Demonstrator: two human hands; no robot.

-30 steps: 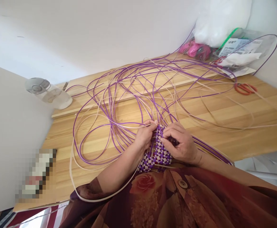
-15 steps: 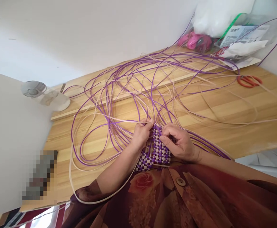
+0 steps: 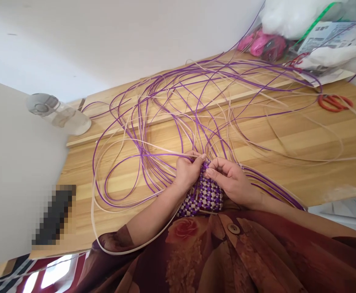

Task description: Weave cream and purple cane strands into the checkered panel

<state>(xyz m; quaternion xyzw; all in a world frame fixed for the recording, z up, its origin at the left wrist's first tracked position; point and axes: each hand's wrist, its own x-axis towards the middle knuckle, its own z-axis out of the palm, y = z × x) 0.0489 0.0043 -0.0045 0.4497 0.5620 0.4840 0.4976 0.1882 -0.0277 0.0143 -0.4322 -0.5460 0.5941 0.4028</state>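
A purple and cream woven piece [image 3: 210, 193] sits at the table's front edge, close against my clothing. My left hand [image 3: 187, 170] is closed at its upper left, thumb pressed on a cream strip [image 3: 162, 149] that loops out to the left. On the right side of the weave, my right hand [image 3: 231, 179] pinches with thumb and forefinger at its top edge. What lies between those fingertips is too small to make out. Long loose purple and cream strips [image 3: 141, 134] fan out from the weave across the table.
Orange-handled scissors [image 3: 335, 103] lie at the right. A clear bottle with a grey lid [image 3: 74, 121] stands at the back left, and a blurred dark object [image 3: 54, 213] lies at the left edge. Plastic bags [image 3: 288, 24] and pink bundles [image 3: 261, 42] fill the back right corner.
The view has shifted slightly. My left thumb has come nearer to my right fingertips at the top of the weave, and the right fingers are pinched closer together.
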